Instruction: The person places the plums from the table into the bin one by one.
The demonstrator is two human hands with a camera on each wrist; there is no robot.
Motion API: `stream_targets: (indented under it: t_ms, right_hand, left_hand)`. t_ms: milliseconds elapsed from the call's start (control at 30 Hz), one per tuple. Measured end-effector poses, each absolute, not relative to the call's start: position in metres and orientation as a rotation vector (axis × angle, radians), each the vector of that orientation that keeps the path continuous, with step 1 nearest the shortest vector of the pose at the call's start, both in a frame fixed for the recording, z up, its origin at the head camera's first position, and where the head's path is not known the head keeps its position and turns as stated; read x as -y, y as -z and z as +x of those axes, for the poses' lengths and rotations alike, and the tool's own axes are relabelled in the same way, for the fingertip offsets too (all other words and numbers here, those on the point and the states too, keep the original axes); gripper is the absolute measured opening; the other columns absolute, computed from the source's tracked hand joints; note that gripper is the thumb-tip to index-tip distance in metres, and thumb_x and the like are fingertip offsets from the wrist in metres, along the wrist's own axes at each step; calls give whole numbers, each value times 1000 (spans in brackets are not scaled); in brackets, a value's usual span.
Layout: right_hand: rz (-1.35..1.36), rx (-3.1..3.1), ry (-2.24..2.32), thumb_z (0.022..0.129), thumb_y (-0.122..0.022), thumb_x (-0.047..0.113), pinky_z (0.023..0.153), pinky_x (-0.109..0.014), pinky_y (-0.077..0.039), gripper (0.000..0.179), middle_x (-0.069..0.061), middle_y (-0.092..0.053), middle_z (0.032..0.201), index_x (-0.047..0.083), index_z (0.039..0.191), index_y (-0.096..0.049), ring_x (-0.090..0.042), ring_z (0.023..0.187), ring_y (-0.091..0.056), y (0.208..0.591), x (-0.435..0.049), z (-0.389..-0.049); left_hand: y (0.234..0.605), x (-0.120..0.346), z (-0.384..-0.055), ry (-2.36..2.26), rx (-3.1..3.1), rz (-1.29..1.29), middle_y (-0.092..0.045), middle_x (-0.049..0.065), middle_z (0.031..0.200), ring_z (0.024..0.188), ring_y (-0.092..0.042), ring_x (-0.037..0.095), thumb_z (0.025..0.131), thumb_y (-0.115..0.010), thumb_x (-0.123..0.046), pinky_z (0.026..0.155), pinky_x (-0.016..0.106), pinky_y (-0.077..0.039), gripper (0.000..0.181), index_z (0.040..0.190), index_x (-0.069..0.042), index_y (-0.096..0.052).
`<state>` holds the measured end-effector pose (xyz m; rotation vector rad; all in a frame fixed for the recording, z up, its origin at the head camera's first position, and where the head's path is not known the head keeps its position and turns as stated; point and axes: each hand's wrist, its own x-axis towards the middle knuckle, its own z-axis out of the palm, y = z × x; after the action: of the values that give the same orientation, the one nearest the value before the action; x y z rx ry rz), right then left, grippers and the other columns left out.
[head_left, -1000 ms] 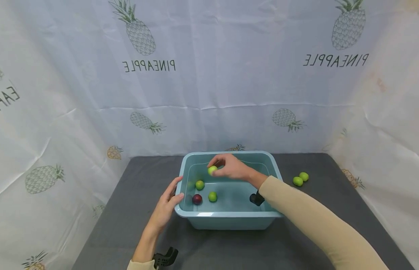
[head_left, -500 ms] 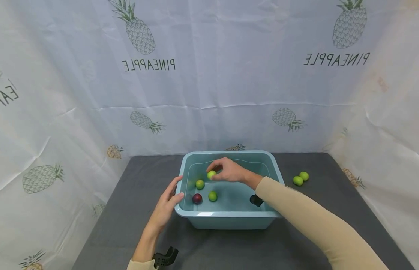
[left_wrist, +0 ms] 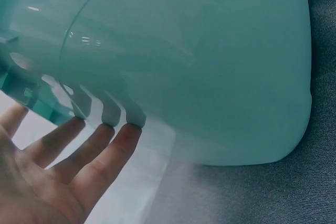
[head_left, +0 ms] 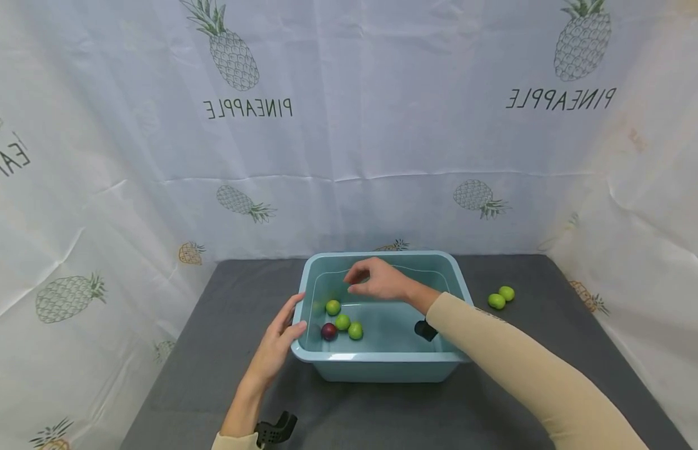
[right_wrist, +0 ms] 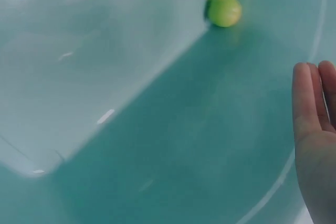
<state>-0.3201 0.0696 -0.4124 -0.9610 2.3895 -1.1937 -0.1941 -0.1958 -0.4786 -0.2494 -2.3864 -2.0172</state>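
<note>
A light-blue plastic basin (head_left: 382, 357) stands on the dark cloth. My left hand (head_left: 272, 350) holds its left rim, thumb over the edge; in the left wrist view its fingertips (left_wrist: 131, 132) touch the outer wall. Inside, towards the left, lie three green limes (head_left: 342, 322) and a dark red, plum-like round fruit (head_left: 329, 332). Above the basin's back half hovers my right hand (head_left: 382, 280), holding nothing. In the right wrist view that hand (right_wrist: 315, 129) shows with straight fingers, apart from the limes (right_wrist: 224, 12).
Two more limes (head_left: 497, 301) sit side by side on the dark cloth (head_left: 242, 300), to the right of the basin. Behind hangs a white curtain (head_left: 349, 125) printed with pineapples. A black wrist device (head_left: 277, 429) is strapped at my left wrist.
The lime pinched in my right hand has been let go and now lies between the red fruit and another lime, which shifted slightly. My left hand has stayed put.
</note>
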Motion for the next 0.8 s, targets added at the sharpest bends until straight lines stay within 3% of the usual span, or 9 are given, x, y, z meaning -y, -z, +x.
stream_targets:
  t_ms: [200,533,800]
  right_hand:
    - [-967,-2425,1236,98,-67,16,88,-37,-52,18,0,-70,109,9,114,-72,-18,105,-63,382,-74,-313]
    - [-978,-2459,1361,99,-65,17,82,-39,-51,18,-2,-70,109,10,113,-74,-19,97,-63,337,-89,-291]
    - [-962,-2541,1394,99,-66,21,86,-41,-51,16,-1,-70,109,13,110,-74,-17,98,-65,309,-113,-263]
  left_hand:
    - [479,196,-195,2039,2372,-266,-33,17,161,135,-45,41,105,-55,-25,100,52,-44,54,156,-22,-37]
    - [480,197,-194,2023,2360,-308,-36,15,159,135,-47,38,106,-54,-23,96,43,-46,55,157,-21,-36]
    - [480,196,-194,2040,2352,-306,-37,15,159,134,-48,38,105,-54,-23,97,47,-44,54,156,-23,-36]
